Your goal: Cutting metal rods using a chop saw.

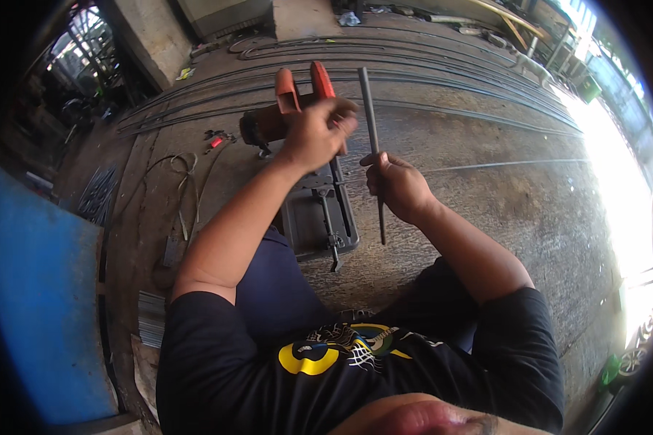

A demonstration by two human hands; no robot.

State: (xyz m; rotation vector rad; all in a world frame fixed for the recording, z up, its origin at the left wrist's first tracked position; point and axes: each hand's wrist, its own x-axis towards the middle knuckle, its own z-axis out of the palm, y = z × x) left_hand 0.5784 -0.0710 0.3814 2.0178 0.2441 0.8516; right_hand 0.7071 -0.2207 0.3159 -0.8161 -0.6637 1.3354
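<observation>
A long, thin grey metal rod [369, 109] stands nearly upright in my right hand [400, 187], its fingers wrapped round it below the middle. My left hand [318, 132] is raised in front of the chop saw, left of the rod and apart from it. Its fingers are smeared by motion, so I cannot make out their grip. The chop saw has an orange-red guard [322, 80] and an orange handle [286, 88]; my left hand covers part of it. Its dark base [303, 226] with a clamp screw [327, 217] sits on the floor between my knees.
Long metal bars [442, 69] lie across the floor beyond the saw. A cable [185, 181] curls on the left, near a small red object [216, 143]. A blue panel [40, 304] stands at far left, with cut metal pieces [151, 319] beside it.
</observation>
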